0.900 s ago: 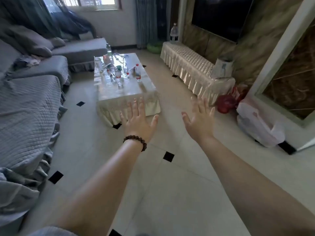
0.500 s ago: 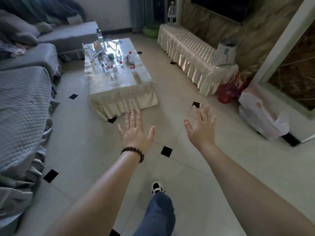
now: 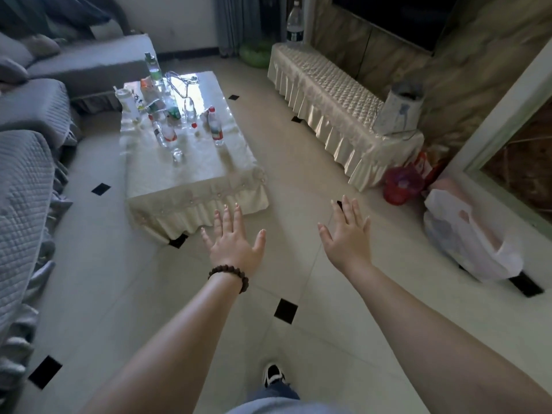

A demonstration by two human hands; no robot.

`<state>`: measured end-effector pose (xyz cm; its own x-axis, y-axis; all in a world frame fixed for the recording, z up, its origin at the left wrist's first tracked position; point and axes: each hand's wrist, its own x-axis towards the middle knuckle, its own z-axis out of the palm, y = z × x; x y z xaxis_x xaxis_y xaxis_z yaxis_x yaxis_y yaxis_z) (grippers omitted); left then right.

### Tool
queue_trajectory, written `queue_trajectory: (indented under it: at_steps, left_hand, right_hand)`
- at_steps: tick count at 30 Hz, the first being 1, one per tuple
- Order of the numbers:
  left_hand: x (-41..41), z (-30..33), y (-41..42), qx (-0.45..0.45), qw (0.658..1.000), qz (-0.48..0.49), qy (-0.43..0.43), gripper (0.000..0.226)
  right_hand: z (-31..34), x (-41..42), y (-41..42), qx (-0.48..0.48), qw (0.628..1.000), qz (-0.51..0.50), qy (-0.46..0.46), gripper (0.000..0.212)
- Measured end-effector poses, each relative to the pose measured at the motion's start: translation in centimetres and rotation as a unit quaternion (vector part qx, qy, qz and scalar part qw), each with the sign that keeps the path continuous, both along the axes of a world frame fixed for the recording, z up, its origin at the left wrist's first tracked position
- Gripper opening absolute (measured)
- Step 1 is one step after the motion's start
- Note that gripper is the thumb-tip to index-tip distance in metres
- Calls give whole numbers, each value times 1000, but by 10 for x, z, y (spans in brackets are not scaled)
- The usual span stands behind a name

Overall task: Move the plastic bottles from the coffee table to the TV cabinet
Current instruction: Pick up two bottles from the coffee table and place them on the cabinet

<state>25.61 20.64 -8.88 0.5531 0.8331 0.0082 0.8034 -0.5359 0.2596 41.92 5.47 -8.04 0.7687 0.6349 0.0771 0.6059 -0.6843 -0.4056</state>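
Observation:
Several plastic bottles stand and lie on the cloth-covered coffee table point(image 3: 206, 171) ahead. One upright bottle with a red cap and label point(image 3: 215, 127) is nearest the table's right side. A taller green-labelled bottle point(image 3: 152, 68) stands at the far end. The long TV cabinet point(image 3: 334, 94), draped in cream cloth, runs along the right wall under the dark TV. My left hand point(image 3: 236, 243), with a bead bracelet on the wrist, and my right hand point(image 3: 348, 234) are stretched forward over the floor, short of the table, fingers spread and empty.
A grey sofa point(image 3: 24, 180) lines the left side. A paper bag point(image 3: 398, 110) sits on the cabinet's near end and a large bottle point(image 3: 295, 23) at its far end. Red point(image 3: 401, 183) and white point(image 3: 469, 234) plastic bags lie on the floor at right. My shoe point(image 3: 273, 375) shows below.
The view has moved closer to the coffee table and tilted down. Both hands stay open and outstretched. A leg and shoe have come into view at the bottom.

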Motion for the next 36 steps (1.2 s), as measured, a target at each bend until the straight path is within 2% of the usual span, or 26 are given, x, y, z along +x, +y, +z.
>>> queue_trajectory:
  at_steps: [11, 19, 28, 36]
  left_hand:
    - [146, -5, 91, 0, 1000, -17, 7, 78]
    - [295, -19, 157, -5, 1000, 5, 18, 79]
    - [475, -16, 204, -27, 998, 58, 9, 79]
    - [558, -31, 268, -34, 994, 106, 18, 79]
  right_hand:
    - [-16, 136, 81, 18, 999, -29, 20, 61]
    - [-25, 300, 155, 43, 998, -27, 34, 61]
    - [-8, 481, 231, 40, 998, 45, 15, 60]
    - [-29, 573, 295, 13, 997, 62, 46, 61]
